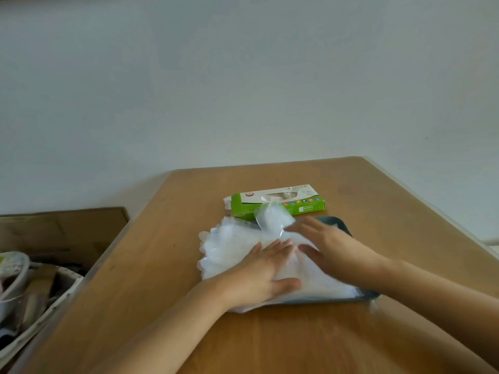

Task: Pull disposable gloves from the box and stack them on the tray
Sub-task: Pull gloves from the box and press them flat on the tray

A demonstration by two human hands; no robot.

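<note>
Gloves [229,251] on the tray [341,224] lie pressed beneath the left hand [259,278] and right hand [333,248], fingers [280,245] straight.

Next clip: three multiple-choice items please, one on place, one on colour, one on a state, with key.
1. The glove box lies: A) on the tray; B) beyond the tray; C) on the floor.
2. The box is mainly: A) red; B) black; C) green.
3. The left hand: A) presses flat on the glove pile; B) grips the box; C) is out of view.
Key: 1 B, it sits on the table past the tray's far rim; 2 C, green sides show; 3 A, it lies flat on the pile.
</note>
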